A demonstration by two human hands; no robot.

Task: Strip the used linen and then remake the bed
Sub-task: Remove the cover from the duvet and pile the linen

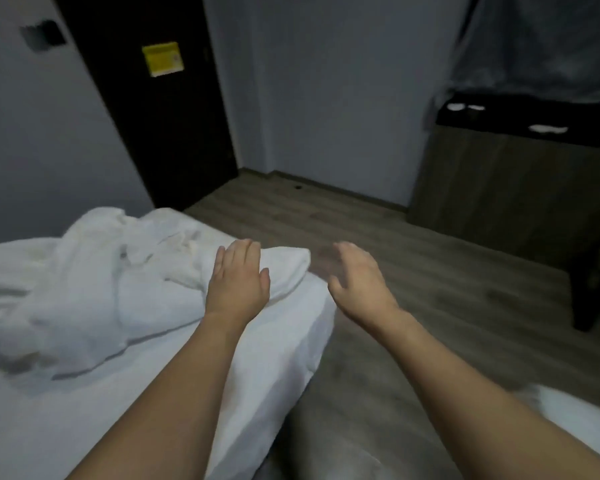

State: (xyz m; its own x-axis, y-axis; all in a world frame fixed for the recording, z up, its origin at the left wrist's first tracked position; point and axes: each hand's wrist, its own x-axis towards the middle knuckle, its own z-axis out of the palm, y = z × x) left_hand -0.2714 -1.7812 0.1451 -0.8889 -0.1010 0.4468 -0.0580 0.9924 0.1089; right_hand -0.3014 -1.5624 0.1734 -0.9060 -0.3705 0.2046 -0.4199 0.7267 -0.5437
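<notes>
- The bed (84, 410) fills the lower left of the view, from about 7 to 9 o'clock, and its near corner juts toward the centre.
- A crumpled heap of white linen (94, 289) lies on the bed at about 9 o'clock from the hands. Its long axis runs from the lower left up toward the bed's corner, where a folded tip (284, 265) pokes out between the two hands.
- The left hand (238, 275) is flat, fingers straight and together, palm down over the near end of the heap. It holds nothing, and whether it touches the cloth cannot be told.
- The right hand (357, 282) is off the bed's edge, above the floor (413, 258). It is open with fingers spread and blurred, and it grips nothing.
- The left hand is clearly the nearer one. The linen lies at 9 to 10 o'clock of it, so gathering the heap probably starts there, with the right hand reaching across at 9 o'clock to the folded tip.
- At 11 o'clock is a dark door (146, 109) bearing a yellow notice (163, 59).
- At 2 o'clock a wooden cabinet (520, 188) stands well apart, with small white items on its dark top.
- Nothing stands between the hands and the linen.
</notes>
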